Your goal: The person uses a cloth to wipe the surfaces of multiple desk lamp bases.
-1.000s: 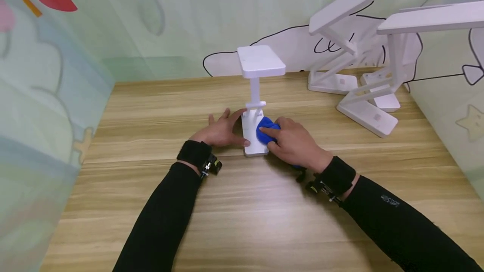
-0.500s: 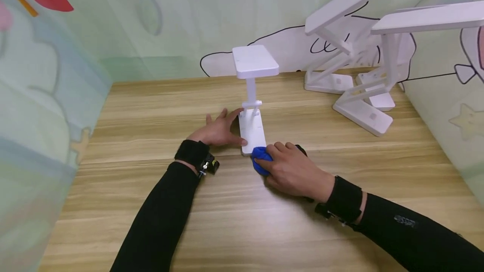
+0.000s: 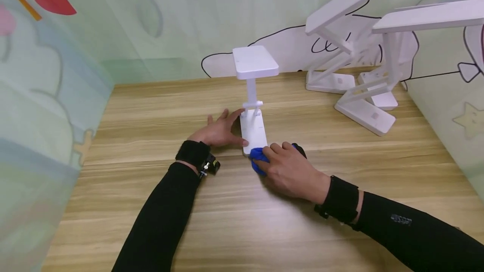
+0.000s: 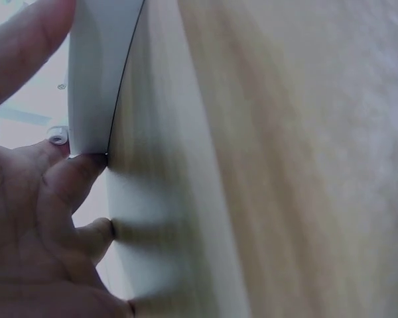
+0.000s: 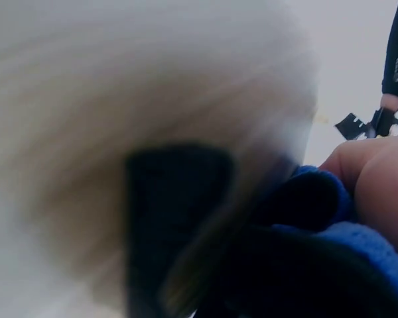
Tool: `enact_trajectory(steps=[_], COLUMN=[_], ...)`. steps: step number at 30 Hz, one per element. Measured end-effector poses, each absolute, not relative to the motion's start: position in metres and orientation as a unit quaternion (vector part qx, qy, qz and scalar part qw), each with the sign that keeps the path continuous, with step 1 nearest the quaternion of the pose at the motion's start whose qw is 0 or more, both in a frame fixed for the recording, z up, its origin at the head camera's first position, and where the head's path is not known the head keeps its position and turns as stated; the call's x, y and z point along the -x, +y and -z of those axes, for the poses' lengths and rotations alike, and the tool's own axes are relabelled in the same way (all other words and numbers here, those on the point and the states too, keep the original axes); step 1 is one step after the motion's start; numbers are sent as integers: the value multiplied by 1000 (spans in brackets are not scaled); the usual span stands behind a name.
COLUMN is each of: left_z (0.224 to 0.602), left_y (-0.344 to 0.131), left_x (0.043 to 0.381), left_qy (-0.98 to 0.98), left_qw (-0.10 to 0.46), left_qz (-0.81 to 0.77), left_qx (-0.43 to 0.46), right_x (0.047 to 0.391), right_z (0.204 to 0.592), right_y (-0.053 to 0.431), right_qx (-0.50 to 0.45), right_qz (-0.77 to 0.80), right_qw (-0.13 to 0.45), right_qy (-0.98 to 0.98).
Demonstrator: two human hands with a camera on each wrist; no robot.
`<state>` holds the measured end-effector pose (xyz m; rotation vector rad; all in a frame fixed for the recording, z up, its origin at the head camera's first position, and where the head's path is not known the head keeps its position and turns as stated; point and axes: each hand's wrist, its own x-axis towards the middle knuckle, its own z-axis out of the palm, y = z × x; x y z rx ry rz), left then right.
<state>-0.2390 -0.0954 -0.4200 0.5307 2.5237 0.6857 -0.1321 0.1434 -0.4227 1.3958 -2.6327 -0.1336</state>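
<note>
A small white desk lamp [image 3: 252, 129] with a square head stands on the wooden table. My left hand [image 3: 217, 131] holds its base from the left side. The left thumb lies on the base near the front, and the index finger reaches the rear by the hinge. In the left wrist view the thumb [image 4: 26, 50] is on the lamp base [image 4: 96, 79], while other fingers spread beyond its far end. My right hand [image 3: 291, 171] grips a blue cloth [image 3: 259, 160] against the base's front edge. In the right wrist view the blue cloth [image 5: 378, 248] is bunched under the fingers.
Several more white desk lamps [image 3: 364, 114] stand folded out at the back right, near the wall. A printed curtain [image 3: 151, 20] encloses the wooden table [image 3: 159, 108] behind and at the sides. A dark strap-like piece [image 5: 176, 199] shows blurred in the right wrist view.
The right hand has drawn the blue cloth from the right side of the lamp base down to its front edge, then slightly left. The left hand keeps its place on the base.
</note>
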Motion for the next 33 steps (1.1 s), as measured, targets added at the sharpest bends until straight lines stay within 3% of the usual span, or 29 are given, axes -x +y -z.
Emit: enact_trajectory(steps=[8,13,20,26,33], left_z=[419,419,423,422,419], left_y=[-95,-95,-95,-94,-91], left_x=[240,241,237,236,238], left_qy=[917,916,914,912,918], left_qw=[244,248,241,228,229], left_qz=[-255,-255,-266,-282,-267], left_qx=[-185,-183,-187,-193,-186], right_x=[144,161,166,176,206], right_z=[420,410,409,414,413], right_y=[175,187,162,151,145], right_qx=[-448,-366,-349,-388,-341], right_qz=[20,-23,-124,-116,-101], right_qw=[63,62,-8,-4,-1], right_qy=[-892,-928,-929,-914,-935])
